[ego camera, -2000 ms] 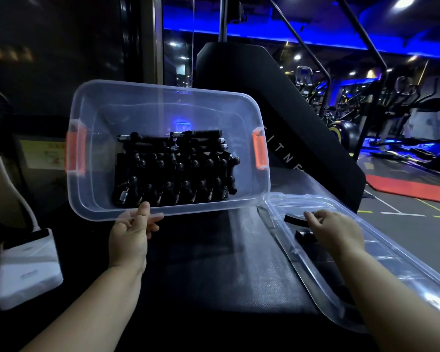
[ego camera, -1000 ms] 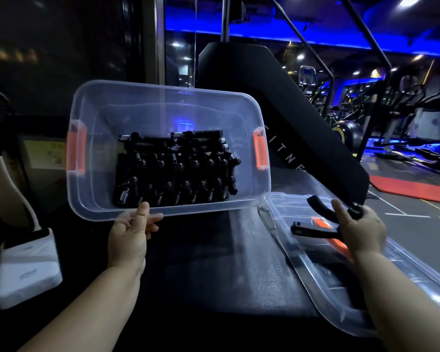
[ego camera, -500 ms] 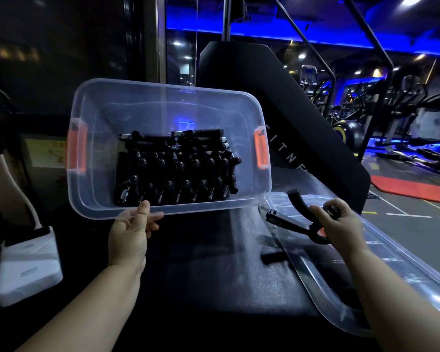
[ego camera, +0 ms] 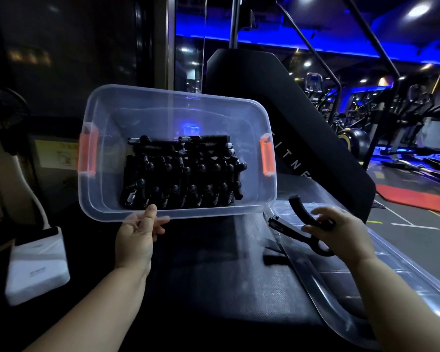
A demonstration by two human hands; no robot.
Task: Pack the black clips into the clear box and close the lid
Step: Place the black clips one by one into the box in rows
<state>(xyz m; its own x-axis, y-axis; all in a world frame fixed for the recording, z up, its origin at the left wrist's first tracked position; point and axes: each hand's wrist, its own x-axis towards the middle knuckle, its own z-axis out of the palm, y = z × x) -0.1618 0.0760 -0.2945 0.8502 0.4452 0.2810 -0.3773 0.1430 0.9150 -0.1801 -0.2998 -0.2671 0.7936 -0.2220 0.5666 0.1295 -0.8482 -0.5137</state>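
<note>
Left hand grips the near rim of the clear box, thumb on the inside edge and fingers curled under. The box is tipped up so its opening faces the person. My read: that keeps the load visible and gives the other hand a straight line in.

Packed clips sit in a tight block against the lower wall, in two stacked rows with a few laid across the top. Tilt plus tight packing probably holds them there.

Right hand pinches one black clip at its hinge end, thumb against curled fingers, handles pointing toward the box. The clip is in the air just right of the box's lower corner, above the lid. The lid lies flat on the black deck, touching or almost touching the box corner. It was likely parked there as a staging tray and is close by for closing.

Counts:
- 1 box
- 1 lid
- 2 orange latches, one per short end
- 1 clip in hand
- Packed clips: well over a dozen, overlapped, so no exact count
- Dark shape at the lid's near edge: clip or shadow, can't tell

White device sits at far left, not involved.
</note>
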